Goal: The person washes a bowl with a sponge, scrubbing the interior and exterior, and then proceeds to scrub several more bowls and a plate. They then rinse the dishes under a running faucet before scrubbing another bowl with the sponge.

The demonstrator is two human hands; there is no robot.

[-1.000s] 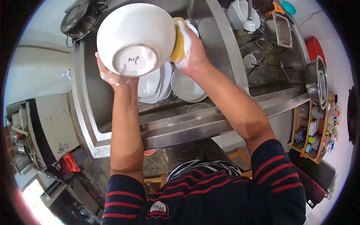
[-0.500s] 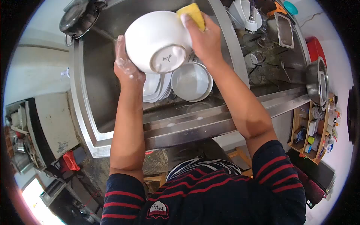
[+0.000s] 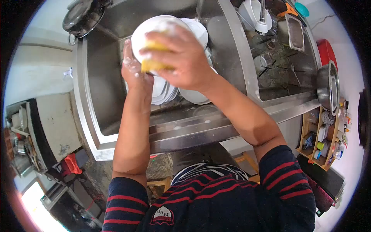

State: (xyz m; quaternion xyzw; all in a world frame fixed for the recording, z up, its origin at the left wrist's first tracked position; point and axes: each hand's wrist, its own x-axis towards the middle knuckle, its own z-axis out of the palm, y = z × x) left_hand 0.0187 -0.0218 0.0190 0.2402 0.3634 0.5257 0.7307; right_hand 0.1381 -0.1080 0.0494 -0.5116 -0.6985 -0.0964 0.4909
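Note:
My left hand, soapy, holds a white bowl by its edge above the steel sink. My right hand presses a yellow sponge against the bowl's underside and covers most of it. Below the bowl lies a stack of white plates and another white dish in the sink basin.
A black pot sits at the sink's far left corner. The right basin holds glasses, cutlery and a metal tray. A steel bowl and a red lid lie at right, above a wooden shelf of small bottles.
My right hand has swung the sponge from the bowl's far rim over onto its base, now hiding it. The bowl has stayed roughly in place, tilted a little.

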